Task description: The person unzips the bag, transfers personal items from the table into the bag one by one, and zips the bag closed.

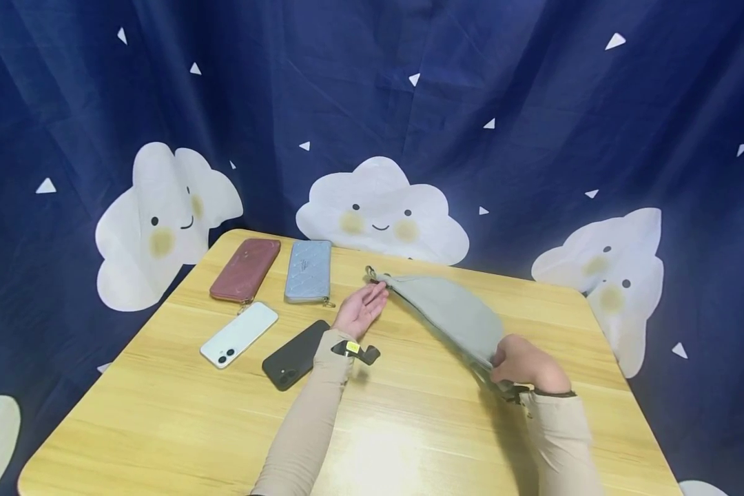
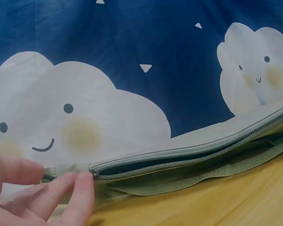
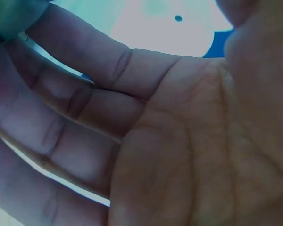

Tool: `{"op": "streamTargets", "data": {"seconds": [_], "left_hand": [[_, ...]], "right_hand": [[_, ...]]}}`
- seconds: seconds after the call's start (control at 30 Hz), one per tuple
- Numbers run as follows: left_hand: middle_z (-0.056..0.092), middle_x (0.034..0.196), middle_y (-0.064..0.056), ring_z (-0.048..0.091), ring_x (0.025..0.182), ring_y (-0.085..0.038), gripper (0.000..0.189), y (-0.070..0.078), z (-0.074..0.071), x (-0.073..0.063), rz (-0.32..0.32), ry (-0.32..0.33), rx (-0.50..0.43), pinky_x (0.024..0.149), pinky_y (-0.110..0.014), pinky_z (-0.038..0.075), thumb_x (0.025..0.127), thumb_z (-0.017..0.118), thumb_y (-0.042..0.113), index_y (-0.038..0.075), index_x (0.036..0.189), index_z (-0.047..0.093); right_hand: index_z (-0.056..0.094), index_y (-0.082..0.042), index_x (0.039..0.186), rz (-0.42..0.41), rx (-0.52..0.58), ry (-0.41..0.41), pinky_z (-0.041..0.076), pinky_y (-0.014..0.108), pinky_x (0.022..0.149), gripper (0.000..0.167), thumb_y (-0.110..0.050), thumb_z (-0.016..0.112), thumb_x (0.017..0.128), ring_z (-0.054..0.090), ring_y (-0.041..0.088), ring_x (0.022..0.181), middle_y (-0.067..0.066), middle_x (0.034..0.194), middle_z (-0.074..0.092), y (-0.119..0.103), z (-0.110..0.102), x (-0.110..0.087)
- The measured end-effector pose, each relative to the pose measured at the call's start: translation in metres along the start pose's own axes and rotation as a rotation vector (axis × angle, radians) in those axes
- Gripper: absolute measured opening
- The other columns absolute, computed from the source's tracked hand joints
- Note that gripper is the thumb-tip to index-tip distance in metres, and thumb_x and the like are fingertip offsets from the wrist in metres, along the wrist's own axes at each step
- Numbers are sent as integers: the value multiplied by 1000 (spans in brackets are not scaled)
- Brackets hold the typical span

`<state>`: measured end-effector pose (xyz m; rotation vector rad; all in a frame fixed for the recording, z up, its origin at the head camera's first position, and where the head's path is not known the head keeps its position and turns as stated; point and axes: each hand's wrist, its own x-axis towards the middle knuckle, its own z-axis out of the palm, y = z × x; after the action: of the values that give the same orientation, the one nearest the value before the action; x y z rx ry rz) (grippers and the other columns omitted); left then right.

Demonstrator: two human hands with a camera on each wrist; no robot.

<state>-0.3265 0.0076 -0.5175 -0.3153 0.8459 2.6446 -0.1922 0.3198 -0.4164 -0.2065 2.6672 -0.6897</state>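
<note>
A grey-green zippered bag [image 1: 449,306] is stretched slantwise between my two hands, over the right half of the table. My left hand [image 1: 361,313] pinches a dark zipper pull [image 2: 48,177] at the bag's far left end. In the left wrist view the zipper [image 2: 203,149] gapes along its length, dark inside, and a webbing strap [image 2: 179,184] hangs below it. At the bag's near right end, my right hand [image 1: 530,365] grips the edge between thumb and fingers. The right wrist view is mostly filled by my palm [image 3: 179,136], with a bit of the bag at the upper left.
Left of my left hand lie a dark red wallet [image 1: 246,269], a light blue wallet [image 1: 308,271], a white phone [image 1: 240,334] and a black phone [image 1: 294,355]. They rest on a wooden table [image 1: 180,420], backed by a blue cloud-patterned curtain [image 1: 347,83].
</note>
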Motion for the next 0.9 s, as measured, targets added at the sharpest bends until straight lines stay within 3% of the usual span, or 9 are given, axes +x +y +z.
{"op": "streamTargets", "data": {"seconds": [0.17, 0.37, 0.5, 0.67, 0.77, 0.9], "left_hand": [[37, 165, -20, 35, 155, -35, 52, 3, -1, 0, 4, 6, 3, 130, -40, 32, 110, 43, 13, 0, 159, 29], [37, 165, -20, 34, 155, -36, 55, 8, 0, 0, 36, -23, 63, 130, -40, 32, 109, 45, 14, -1, 159, 29], [36, 165, -24, 34, 155, -38, 55, 12, 5, -5, 51, -38, 106, 130, -42, 31, 110, 44, 15, -3, 159, 28], [38, 162, -29, 36, 153, -42, 56, 15, 12, -15, 75, -31, 156, 129, -45, 32, 109, 45, 15, -6, 158, 27], [39, 160, -31, 37, 152, -43, 55, 17, 17, -21, 92, -41, 199, 128, -46, 34, 109, 46, 15, -6, 157, 29], [46, 156, -30, 43, 148, -43, 51, 23, 21, -25, 114, -33, 320, 125, -46, 39, 108, 49, 15, -5, 154, 38]], "right_hand": [[51, -14, 58, 44, -45, 10, 36, 25, 52, 23, 0, 68, 66, 39, 13, 56, -5, 56, 42, -11, 12, 5], [58, -8, 74, 91, -111, 5, 44, 28, 55, 15, -5, 72, 70, 51, 18, 64, 1, 70, 55, -25, 24, 12], [55, -7, 85, 121, -161, 5, 45, 32, 59, 24, -11, 76, 74, 54, 22, 71, 4, 81, 57, -30, 29, 14], [56, -5, 88, 134, -173, 21, 46, 32, 58, 32, -16, 84, 77, 55, 22, 70, 5, 81, 58, -31, 37, 13], [54, -7, 80, 119, -180, 34, 43, 29, 55, 34, -21, 86, 78, 51, 18, 64, 1, 73, 53, -33, 37, 12], [40, -16, 60, 90, -166, 67, 30, 23, 49, 48, -25, 82, 82, 33, 11, 54, -7, 58, 34, -37, 30, 14]]}}
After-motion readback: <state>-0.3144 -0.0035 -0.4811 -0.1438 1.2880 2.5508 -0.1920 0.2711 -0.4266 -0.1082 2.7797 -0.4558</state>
